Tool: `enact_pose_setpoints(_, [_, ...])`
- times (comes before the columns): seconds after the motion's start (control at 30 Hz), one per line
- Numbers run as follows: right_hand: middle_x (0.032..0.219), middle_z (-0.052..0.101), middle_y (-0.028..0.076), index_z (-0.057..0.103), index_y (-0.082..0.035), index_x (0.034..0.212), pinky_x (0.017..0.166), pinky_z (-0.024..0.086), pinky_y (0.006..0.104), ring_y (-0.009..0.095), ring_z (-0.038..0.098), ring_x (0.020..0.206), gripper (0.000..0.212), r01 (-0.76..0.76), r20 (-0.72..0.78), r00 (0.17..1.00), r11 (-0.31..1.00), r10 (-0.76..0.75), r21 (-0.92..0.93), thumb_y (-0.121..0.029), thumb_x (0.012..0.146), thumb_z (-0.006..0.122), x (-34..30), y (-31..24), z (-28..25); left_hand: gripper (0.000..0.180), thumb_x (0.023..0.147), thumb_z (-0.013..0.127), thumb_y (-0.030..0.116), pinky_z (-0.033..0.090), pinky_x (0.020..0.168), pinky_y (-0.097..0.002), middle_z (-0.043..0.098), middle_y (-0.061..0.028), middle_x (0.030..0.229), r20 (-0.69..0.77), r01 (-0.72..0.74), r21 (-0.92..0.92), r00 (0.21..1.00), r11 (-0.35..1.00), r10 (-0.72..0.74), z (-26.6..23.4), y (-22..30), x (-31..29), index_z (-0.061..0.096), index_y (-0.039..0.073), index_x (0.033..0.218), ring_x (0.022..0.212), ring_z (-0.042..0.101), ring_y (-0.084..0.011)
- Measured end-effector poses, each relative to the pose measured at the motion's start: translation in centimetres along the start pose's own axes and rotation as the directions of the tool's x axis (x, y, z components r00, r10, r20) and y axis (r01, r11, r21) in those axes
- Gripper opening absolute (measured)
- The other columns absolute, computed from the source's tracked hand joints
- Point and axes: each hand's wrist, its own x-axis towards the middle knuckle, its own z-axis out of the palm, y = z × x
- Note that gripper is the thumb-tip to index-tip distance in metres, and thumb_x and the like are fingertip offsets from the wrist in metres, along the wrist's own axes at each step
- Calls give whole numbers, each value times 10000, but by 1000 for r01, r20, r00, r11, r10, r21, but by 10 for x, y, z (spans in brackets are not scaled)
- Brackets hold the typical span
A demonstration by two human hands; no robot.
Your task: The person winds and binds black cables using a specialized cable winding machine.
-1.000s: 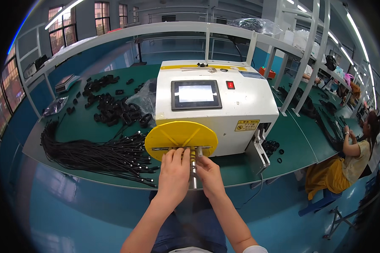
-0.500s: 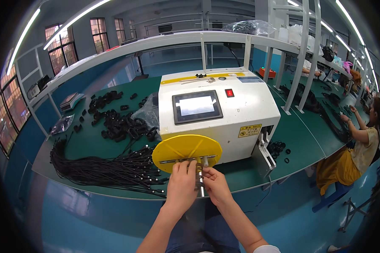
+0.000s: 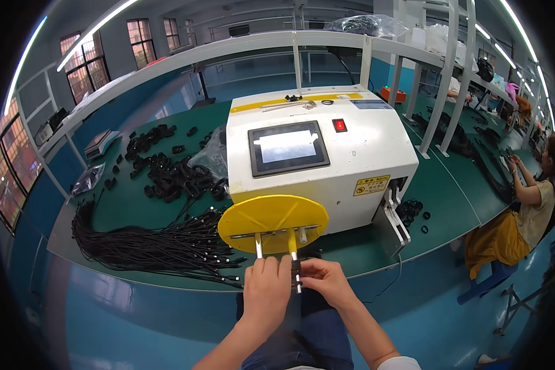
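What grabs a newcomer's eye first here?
The yellow disc on the front of the white machine, mid-picture, with the left hand and right hand just below it. Next, the lit screen on the machine's top, and the fanned black cables on the green table, left.

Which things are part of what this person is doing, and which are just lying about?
In use:
Black coil on a metal peg, between left hand and right hand
Yellow disc
White machine
Probably too: black cable bundle, black loops

Seemingly lying about:
Clear plastic bag
Silvery bag
Orange box
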Motion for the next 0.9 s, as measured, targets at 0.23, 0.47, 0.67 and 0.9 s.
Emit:
enact_pose_setpoints(0.23, [848,642,78,648,45,897,687,472,249,125,592,775,194,186,328,939,956,-105,-228,77,707,670,-23,3,-14,373,694,661,75,464,685,-329,523,-89,828,202,45,-206,979,978,-3,-31,16,-40,535,41,1043,791,563,-238])
enact_pose_setpoints(0.47, [752,587,52,671,13,813,621,447,238,130,585,687,81,-80,383,903,954,193,-291,-25,743,687,-50,5,-6,395,754,668,-17,537,732,-310,593,-120,951,678,675,-734,735,75,21,19,-6,-81,463,-3,1091,832,649,-207])
enact_pose_setpoints(0.67, [765,583,61,681,16,778,589,435,247,135,569,665,74,-258,311,889,929,335,-265,-41,734,696,-51,6,-11,410,767,676,-5,536,719,-294,575,-101,936,711,707,-655,696,-267,98,41,-4,-89,439,-24,1101,823,622,-159])
enact_pose_setpoints(0.9, [701,523,74,687,-8,764,584,423,292,172,544,682,138,42,333,931,862,149,-505,-115,700,744,-58,17,-19,367,715,719,-14,521,679,-270,574,-70,881,722,733,-636,676,-243,150,41,2,-90,498,-10,1008,771,606,-135])
